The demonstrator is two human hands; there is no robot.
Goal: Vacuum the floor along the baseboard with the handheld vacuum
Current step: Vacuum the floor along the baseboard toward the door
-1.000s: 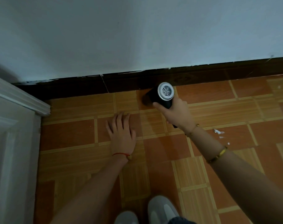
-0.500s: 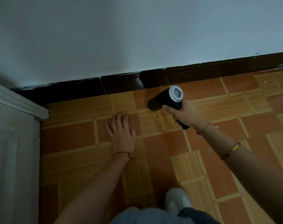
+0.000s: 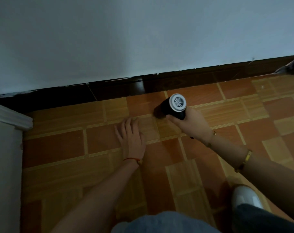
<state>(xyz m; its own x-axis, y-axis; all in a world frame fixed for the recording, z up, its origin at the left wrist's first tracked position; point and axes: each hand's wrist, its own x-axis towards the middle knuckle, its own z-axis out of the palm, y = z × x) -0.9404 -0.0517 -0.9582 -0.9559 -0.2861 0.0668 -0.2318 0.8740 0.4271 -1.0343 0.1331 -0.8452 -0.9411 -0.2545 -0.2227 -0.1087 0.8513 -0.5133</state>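
While my right hand [image 3: 191, 125] grips the handheld vacuum [image 3: 172, 106], nozzle down on the floor [image 3: 59, 145] just beside the baseboard [image 3: 185, 81], and my left hand [image 3: 132, 137] rests flat with fingers relaxed, I judge the sweep underway, needing steady travel along the edge.

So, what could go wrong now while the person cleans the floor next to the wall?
1. The vacuum points at the floor some way out from the baseboard, so the strip right against it may be missed.
2. The left hand lies flat on the tiles close to the nozzle and could block the sweep leftward.
3. The dim light may hide small dirt.
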